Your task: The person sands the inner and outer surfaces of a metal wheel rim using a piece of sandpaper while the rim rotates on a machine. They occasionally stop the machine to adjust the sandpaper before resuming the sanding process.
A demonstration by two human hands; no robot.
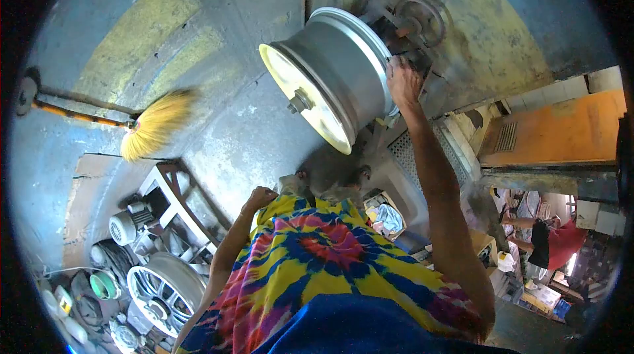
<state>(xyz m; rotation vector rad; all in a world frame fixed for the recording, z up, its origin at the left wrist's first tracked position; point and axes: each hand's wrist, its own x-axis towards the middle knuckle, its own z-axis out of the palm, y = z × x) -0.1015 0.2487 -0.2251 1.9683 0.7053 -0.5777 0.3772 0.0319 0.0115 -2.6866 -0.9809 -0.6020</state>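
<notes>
Touching wheel (340, 57) with right grip (404, 82); left grip (260, 198) near shirt (330, 245), contact unclear.

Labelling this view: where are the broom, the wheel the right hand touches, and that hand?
Broom (157, 124), head view, on the yellow bristles.
Wheel (338, 67), head view, on the grey barrel.
Right hand (404, 83), head view, on its back.
</notes>
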